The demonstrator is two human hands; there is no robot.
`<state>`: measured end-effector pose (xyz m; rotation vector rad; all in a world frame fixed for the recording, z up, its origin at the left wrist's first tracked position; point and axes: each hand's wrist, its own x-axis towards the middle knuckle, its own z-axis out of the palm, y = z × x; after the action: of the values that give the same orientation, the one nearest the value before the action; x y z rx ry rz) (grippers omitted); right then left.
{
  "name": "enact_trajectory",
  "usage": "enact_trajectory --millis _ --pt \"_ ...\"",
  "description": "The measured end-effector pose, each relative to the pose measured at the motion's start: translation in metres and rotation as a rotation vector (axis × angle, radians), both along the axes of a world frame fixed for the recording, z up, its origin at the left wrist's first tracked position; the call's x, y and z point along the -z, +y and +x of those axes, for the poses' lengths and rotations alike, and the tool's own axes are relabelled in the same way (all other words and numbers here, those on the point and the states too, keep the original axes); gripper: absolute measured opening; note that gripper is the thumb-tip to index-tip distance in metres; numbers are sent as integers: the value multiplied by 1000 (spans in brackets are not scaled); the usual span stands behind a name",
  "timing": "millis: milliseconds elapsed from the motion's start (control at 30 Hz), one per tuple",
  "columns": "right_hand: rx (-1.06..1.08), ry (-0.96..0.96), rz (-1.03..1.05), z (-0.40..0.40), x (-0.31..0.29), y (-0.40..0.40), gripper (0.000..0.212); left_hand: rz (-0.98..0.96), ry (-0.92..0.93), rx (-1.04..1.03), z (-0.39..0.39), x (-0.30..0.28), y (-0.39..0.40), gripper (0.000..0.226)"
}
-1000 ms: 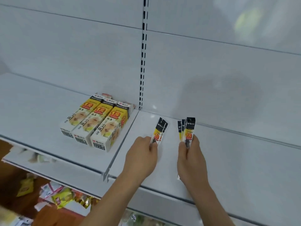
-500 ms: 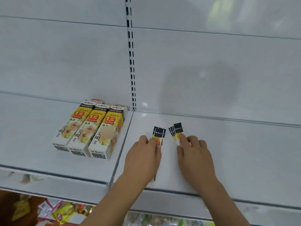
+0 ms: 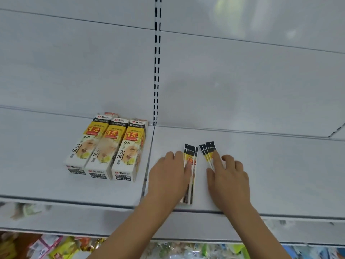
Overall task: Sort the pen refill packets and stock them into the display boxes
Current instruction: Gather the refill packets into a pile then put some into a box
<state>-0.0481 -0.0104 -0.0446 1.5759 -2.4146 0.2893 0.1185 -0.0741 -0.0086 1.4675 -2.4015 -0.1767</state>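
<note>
Head view: flat fingers (image 3: 216,157) press refill packets (image 3: 190,161) beside three display boxes (image 3: 106,146) (shelf (image 3: 280,174)).

3 boxes (image 3: 110,150) left of packets (image 3: 190,165)

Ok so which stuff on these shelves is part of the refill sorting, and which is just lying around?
Part of the job:
left packets under the left hand
right packets under the right hand
three display boxes

Just lying about:
colourful goods on the lower shelf, blurred
</note>
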Motion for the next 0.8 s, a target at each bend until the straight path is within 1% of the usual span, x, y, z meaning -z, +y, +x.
enact_trajectory --millis 67,100,133,200,233,300,367,433,533,633,700,800 --pt "-29 -23 -70 5 -7 -1 51 -198 57 -41 17 -4 -11 41" --pt "-56 -33 -107 8 -10 -2 51 -258 69 -85 25 -5 -18 44" --pt "-87 -48 -133 13 -13 -5 52 -247 27 -146 35 -9 -27 53" --pt "-144 -77 -162 24 -17 -13 53 -142 -154 -245 50 -15 -42 71" --pt "-174 -86 -174 30 -17 -18 52 -93 -230 -277 54 -16 -47 75" --pt "-225 -100 -189 37 -15 -25 49 -35 -293 -290 58 -14 -45 68" --pt "-264 -106 -185 40 -13 -31 51 -19 -276 -249 56 -10 -37 64" --pt "-292 -110 -176 40 -13 -37 52 -14 -248 -212 52 -11 -29 68" --pt "-325 -136 -196 39 -20 -48 52 2 -214 -234 46 -14 -22 71" --pt "-377 -190 -190 44 -31 -63 55 9 -163 -253 46 -17 -19 66" --pt "-423 -290 -166 49 -42 -73 57 -31 -85 -243 48 -18 -17 70" --pt "-484 -536 -97 54 -64 -87 60 -187 49 -203 48 -13 -14 79"
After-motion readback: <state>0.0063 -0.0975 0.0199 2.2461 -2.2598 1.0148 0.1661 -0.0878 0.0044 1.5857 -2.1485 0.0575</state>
